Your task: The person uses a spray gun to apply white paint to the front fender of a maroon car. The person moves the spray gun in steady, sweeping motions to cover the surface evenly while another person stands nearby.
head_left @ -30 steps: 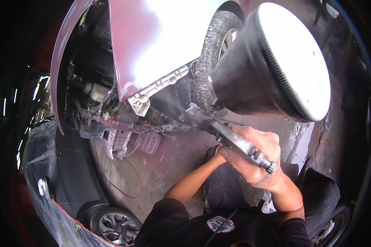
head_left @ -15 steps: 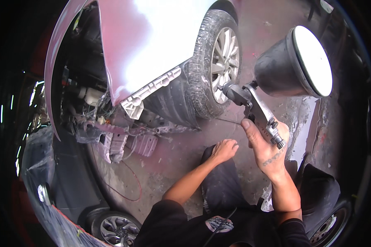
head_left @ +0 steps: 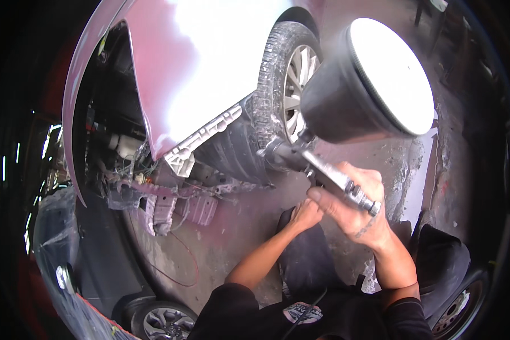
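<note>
The right hand [head_left: 354,207] is clamped on the spray gun [head_left: 323,170], whose cup [head_left: 362,85] rises above it, while the left hand [head_left: 305,214] rests half-closed just below.

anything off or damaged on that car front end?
Yes. The pink car has no front bumper: bare brackets, wiring and a white reservoir show beside the pink fender. A red wire trails loose across the concrete floor. The right hand grips a spray gun with black cup.

Right hand [head_left: 354,207] raised with fingers curled closed; left hand [head_left: 305,214] loosely fisted beside it.
</note>
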The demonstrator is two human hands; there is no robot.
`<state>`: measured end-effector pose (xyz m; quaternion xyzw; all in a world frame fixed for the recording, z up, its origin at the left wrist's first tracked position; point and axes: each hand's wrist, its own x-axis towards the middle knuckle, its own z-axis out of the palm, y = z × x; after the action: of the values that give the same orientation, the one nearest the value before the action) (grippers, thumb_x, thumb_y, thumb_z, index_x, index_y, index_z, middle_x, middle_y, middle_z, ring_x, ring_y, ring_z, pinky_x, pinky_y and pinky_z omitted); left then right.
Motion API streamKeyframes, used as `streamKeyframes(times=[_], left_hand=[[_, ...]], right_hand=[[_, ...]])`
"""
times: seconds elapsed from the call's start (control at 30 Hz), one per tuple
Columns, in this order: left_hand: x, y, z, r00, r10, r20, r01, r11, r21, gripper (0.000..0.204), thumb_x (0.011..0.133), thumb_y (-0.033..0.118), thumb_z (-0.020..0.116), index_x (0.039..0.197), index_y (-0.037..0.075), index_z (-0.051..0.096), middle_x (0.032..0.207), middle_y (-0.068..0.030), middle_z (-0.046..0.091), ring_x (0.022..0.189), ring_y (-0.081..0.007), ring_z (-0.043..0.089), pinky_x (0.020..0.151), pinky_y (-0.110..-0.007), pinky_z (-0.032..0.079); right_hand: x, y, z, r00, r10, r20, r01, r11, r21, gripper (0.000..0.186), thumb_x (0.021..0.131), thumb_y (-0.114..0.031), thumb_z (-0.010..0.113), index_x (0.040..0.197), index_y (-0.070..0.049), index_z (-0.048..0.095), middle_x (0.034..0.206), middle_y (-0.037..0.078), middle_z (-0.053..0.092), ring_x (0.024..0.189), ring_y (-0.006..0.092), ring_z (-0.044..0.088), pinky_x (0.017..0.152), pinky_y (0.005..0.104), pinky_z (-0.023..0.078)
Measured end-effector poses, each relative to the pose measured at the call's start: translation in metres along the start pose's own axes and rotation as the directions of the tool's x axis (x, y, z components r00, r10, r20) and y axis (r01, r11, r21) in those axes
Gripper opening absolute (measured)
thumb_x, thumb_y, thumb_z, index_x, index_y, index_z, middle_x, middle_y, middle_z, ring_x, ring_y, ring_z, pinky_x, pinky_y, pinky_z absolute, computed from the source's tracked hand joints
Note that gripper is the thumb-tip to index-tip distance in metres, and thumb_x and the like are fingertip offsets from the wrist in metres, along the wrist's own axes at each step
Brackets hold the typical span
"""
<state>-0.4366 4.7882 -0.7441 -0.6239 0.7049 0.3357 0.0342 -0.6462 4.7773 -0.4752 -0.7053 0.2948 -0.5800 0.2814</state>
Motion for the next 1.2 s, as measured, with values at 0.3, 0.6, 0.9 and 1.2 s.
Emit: streamKeyframes(times=[0.3,0.6,0.9,1.2], left_hand=[[-0.012,0.010,-0.006,0.982,0.119,-0.149,-0.122,0.993,-0.010,0.031,0.098,0.029,0.065,0.115,0.005,0.073,0.117,-0.0192,0.074,0.110,-0.0436,0.068,0.093,-0.055,0.053],[-0.009,0.008,-0.002,0.983,0.118,-0.140,-0.121,0.993,-0.009,0.030,0.098,0.030,0.065,0.116,0.006,0.073,0.117,-0.0182,0.074,0.111,-0.0430,0.068,0.093,-0.054,0.053],[-0.011,0.013,-0.007,0.991,0.076,-0.108,-0.077,0.997,0.002,0.035,0.099,0.031,0.064,0.121,0.006,0.073,0.121,-0.0193,0.073,0.113,-0.0440,0.067,0.097,-0.054,0.052],[-0.011,0.016,-0.010,0.995,0.047,-0.093,-0.045,0.999,0.016,0.039,0.097,0.033,0.064,0.122,0.005,0.075,0.121,-0.0185,0.074,0.114,-0.0409,0.068,0.100,-0.050,0.053]], right_hand=[[0.046,0.037,-0.046,0.901,0.274,-0.336,-0.267,0.961,0.067,0.028,0.095,-0.024,0.079,0.088,0.002,0.072,0.058,0.001,0.057,0.049,0.0071,0.049,0.048,0.0282,0.038],[0.038,0.018,-0.073,0.963,0.242,-0.121,-0.250,0.967,-0.058,0.032,0.088,-0.010,0.079,0.117,0.002,0.074,0.077,0.013,0.071,0.061,0.0176,0.061,0.061,0.0315,0.049],[0.063,0.027,-0.091,0.916,0.387,-0.108,-0.378,0.921,0.098,0.041,0.090,-0.032,0.081,0.119,-0.004,0.077,0.070,-0.002,0.064,0.057,0.0071,0.047,0.052,0.0278,0.039],[0.102,0.058,-0.098,0.857,0.360,-0.369,-0.360,0.930,0.073,0.032,0.091,-0.031,0.080,0.094,0.001,0.076,0.067,0.000,0.063,0.052,0.0077,0.049,0.049,0.0287,0.038]])
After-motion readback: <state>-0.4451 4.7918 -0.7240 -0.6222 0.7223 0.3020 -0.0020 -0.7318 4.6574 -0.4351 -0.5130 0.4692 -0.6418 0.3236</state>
